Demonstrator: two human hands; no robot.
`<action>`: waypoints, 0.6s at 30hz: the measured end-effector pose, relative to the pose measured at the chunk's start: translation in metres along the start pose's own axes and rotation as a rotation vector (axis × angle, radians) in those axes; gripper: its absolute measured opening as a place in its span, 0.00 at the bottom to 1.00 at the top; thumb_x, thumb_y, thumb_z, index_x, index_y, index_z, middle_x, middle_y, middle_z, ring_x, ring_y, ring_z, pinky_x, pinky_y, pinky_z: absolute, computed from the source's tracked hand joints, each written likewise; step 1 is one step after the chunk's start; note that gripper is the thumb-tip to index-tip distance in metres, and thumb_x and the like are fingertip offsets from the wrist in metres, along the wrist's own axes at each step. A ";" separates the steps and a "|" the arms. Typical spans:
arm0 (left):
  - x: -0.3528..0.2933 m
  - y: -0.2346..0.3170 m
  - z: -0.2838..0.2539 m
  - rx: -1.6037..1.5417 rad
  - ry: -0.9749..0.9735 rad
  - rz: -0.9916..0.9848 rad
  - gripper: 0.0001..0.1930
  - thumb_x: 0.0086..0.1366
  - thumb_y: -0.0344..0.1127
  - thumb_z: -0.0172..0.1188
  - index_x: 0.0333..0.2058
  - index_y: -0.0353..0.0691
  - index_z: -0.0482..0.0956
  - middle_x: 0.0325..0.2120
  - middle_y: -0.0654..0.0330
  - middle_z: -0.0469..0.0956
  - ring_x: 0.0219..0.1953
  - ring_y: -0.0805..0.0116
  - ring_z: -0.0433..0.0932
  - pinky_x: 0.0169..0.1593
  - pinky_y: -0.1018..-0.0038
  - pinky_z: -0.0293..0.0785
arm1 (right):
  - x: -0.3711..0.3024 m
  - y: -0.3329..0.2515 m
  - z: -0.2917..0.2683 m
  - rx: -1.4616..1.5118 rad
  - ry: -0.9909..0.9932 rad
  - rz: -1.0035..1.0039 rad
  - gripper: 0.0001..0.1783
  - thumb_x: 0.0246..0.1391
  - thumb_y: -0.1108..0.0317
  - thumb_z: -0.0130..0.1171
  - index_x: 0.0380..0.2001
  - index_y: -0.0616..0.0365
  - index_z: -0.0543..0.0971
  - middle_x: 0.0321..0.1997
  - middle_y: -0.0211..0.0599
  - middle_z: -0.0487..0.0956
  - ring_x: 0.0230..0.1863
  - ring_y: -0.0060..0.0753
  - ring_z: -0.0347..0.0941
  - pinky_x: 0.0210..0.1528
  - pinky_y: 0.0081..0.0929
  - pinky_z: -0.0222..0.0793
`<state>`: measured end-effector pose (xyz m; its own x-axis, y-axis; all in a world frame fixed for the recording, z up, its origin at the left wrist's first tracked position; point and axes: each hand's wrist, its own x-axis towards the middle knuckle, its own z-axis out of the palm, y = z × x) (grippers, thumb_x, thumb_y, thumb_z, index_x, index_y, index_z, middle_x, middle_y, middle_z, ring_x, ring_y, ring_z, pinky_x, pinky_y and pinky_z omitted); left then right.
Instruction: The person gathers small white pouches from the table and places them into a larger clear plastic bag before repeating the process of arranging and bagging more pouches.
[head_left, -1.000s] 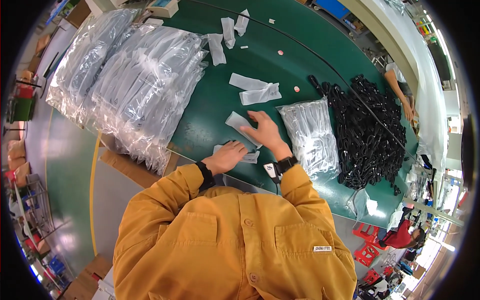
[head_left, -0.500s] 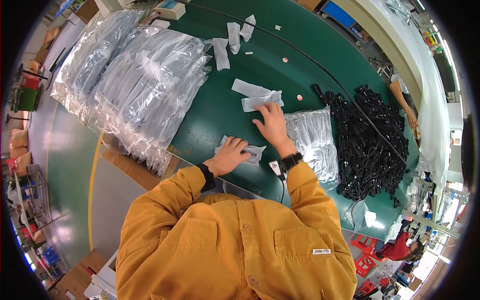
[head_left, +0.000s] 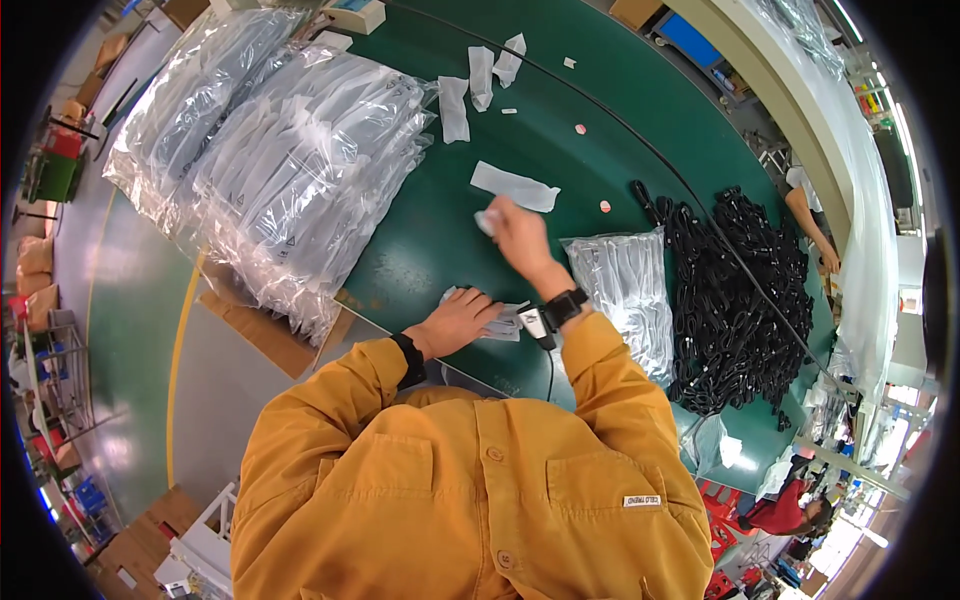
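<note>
My right hand (head_left: 522, 245), wearing a black wristband, is closed on a crumpled translucent plastic bag (head_left: 487, 221) over the middle of the green table. Just beyond it lies another flat translucent bag (head_left: 515, 187). Fingers outstretched, my left hand (head_left: 457, 322) rests flat near the table's front edge. Beneath those fingers is a small translucent bag (head_left: 506, 323), partly hidden; its contents cannot be made out. A white-and-black piece on a cable (head_left: 536, 325) hangs by my right wrist.
Large stacks of clear-bagged sleeves (head_left: 310, 160) stand at the left. On the right are a pack of bags (head_left: 625, 300) and a heap of black cables (head_left: 735, 300). A black cord (head_left: 620, 120) crosses the table (head_left: 400, 270). Another person's arm (head_left: 815, 225) shows at the far right.
My right hand has picked up one of the two bags in the middle and drawn it slightly left and nearer. My left hand stays on its bag.
</note>
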<state>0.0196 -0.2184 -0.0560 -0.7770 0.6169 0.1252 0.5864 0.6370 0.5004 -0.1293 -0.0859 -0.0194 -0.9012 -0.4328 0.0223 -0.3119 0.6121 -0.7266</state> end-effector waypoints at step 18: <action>0.004 0.003 -0.038 0.053 0.173 0.024 0.24 0.48 0.40 0.69 0.44 0.42 0.74 0.48 0.49 0.66 0.56 0.49 0.62 0.65 0.44 0.49 | -0.082 0.022 0.001 -0.174 -0.279 -0.050 0.16 0.41 0.66 0.67 0.34 0.58 0.76 0.38 0.42 0.75 0.43 0.47 0.73 0.43 0.36 0.71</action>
<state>0.0097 -0.2320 -0.0219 -0.7880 0.5460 0.2846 0.6127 0.6495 0.4503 -0.0619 -0.0377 -0.0382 -0.7736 -0.6154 -0.1512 -0.4223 0.6786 -0.6009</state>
